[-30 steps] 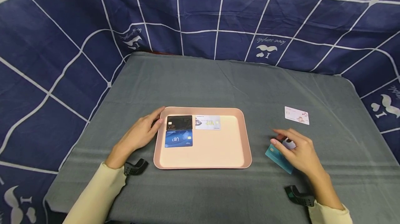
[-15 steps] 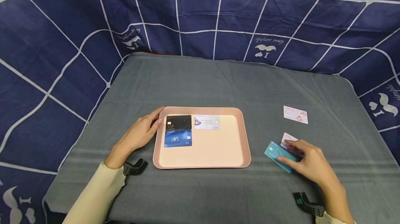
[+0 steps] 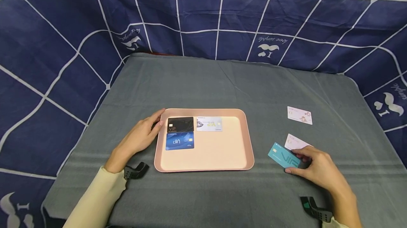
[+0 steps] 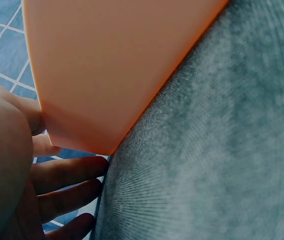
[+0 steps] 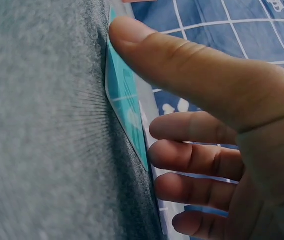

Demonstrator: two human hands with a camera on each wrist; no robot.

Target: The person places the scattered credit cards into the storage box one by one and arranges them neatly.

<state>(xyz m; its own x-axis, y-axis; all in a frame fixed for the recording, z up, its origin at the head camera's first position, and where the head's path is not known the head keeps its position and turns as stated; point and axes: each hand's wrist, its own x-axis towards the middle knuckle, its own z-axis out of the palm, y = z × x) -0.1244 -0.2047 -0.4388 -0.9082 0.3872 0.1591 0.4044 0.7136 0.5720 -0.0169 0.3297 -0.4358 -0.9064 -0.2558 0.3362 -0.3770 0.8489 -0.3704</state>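
Both hands at the worktop (image 3: pixel 203 83), which is covered in grey cloth. My right hand (image 3: pixel 321 168), lower right of the frame, has the teal card (image 3: pixel 279 153) pinched at its right end, thumb on the lower edge, fingers curled at the upper edge; the right wrist view shows thumb and fingers on opposite sides of it. Card lies slanted; cannot tell whether it is clear of the cloth. Just beyond it, partly behind my fingers, a pale card (image 3: pixel 293 141); further up the frame, well apart, a pink floral card (image 3: pixel 299 115) flat on the cloth. My left hand (image 3: pixel 138 138), left of centre, rests thumb and forefinger at the upper left corner of the pink tray (image 3: pixel 222 153); in the left wrist view the other fingers lie loosely extended, spaced apart. Tray sits in the middle of the frame, lower half. In its upper left: black card (image 3: pixel 184 124), VIP upright as I see it; blue card (image 3: pixel 179 140) directly below, lettering upside down; white card (image 3: pixel 209 124) just right of the black one, also inverted. Navy gridded fabric (image 3: pixel 197 16) fills the top of the frame.
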